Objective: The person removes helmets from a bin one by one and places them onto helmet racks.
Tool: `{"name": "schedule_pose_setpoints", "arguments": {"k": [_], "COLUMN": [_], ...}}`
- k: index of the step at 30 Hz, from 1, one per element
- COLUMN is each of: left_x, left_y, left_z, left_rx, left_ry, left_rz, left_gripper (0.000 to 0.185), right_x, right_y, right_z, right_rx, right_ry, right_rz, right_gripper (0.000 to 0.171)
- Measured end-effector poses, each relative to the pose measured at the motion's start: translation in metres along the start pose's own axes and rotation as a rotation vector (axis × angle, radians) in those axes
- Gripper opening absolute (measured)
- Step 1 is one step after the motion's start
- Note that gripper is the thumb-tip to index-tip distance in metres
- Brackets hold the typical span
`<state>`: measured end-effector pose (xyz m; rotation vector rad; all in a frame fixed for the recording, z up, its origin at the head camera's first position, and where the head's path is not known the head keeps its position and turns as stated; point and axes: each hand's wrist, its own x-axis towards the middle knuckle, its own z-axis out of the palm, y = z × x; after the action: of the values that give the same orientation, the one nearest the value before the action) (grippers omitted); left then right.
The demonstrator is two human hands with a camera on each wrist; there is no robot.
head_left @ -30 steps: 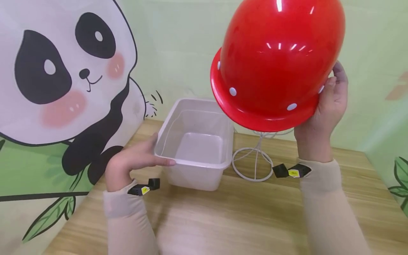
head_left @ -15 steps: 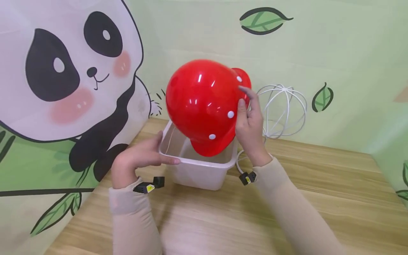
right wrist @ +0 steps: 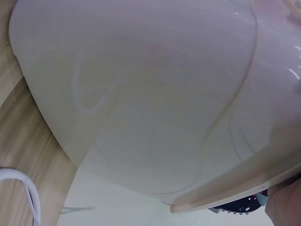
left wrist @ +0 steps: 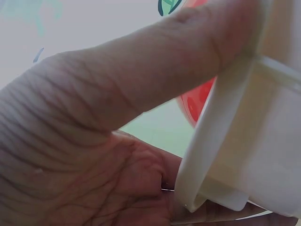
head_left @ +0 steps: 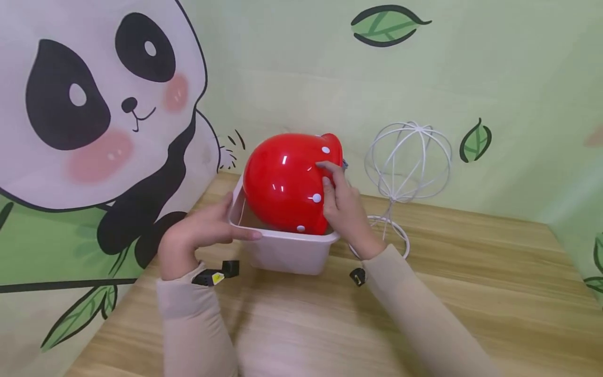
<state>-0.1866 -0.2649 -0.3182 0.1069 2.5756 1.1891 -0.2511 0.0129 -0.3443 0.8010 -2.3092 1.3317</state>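
A red hard hat (head_left: 282, 178) with white rivets sits tilted on its side in the mouth of a white plastic bin (head_left: 289, 256). My right hand (head_left: 346, 209) grips the hat at its right edge, thumb and index finger on the shell; the other fingers are hidden. In the right wrist view the bin's wall (right wrist: 141, 103) fills most of the picture, with the hat's dark toothed band (right wrist: 242, 203) past the rim. My left hand (head_left: 200, 230) holds the bin's near left corner. In the left wrist view its thumb (left wrist: 155, 61) lies over the rim (left wrist: 214, 136).
A white wire stand (head_left: 410, 162) with a round cage top and ring base stands right of the bin, close to my right wrist. The wooden table (head_left: 301, 324) meets a wall printed with a panda (head_left: 155, 125) and leaves.
My right hand has brought the hard hat left and down from above the wire stand into the bin, turning it sideways. The wire stand is uncovered. My left hand stays on the bin.
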Motion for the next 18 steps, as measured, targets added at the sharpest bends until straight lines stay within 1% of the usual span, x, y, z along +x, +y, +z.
{"name": "schedule_pose_setpoints", "arguments": {"k": [2, 6, 10, 12, 15, 18], "left_x": [-0.001, -0.002, -0.001, -0.001, -0.001, 0.001], "left_y": [0.0, 0.001, 0.002, 0.001, 0.0, 0.0], "left_z": [-0.001, 0.0, 0.001, 0.0, 0.0, 0.0], "left_rx": [-0.002, -0.032, -0.046, -0.042, -0.037, -0.025], "left_ry": [-0.006, -0.024, -0.033, -0.029, -0.023, -0.018], "left_rz": [-0.015, -0.009, -0.004, -0.013, -0.03, -0.046], "left_gripper": [0.123, 0.122, 0.121, 0.122, 0.123, 0.125], "right_x": [0.0, -0.001, -0.002, -0.002, -0.003, -0.004], "right_y": [-0.001, -0.001, -0.004, -0.006, -0.01, -0.012], "right_z": [0.0, 0.001, 0.001, 0.002, 0.003, 0.004], "right_rx": [-0.016, -0.064, -0.152, -0.211, -0.283, -0.302], "right_ry": [-0.015, -0.028, -0.046, -0.076, -0.155, -0.199], "right_rz": [-0.01, -0.041, -0.078, -0.082, -0.058, -0.025], "right_gripper": [0.041, 0.041, 0.042, 0.042, 0.043, 0.045]}}
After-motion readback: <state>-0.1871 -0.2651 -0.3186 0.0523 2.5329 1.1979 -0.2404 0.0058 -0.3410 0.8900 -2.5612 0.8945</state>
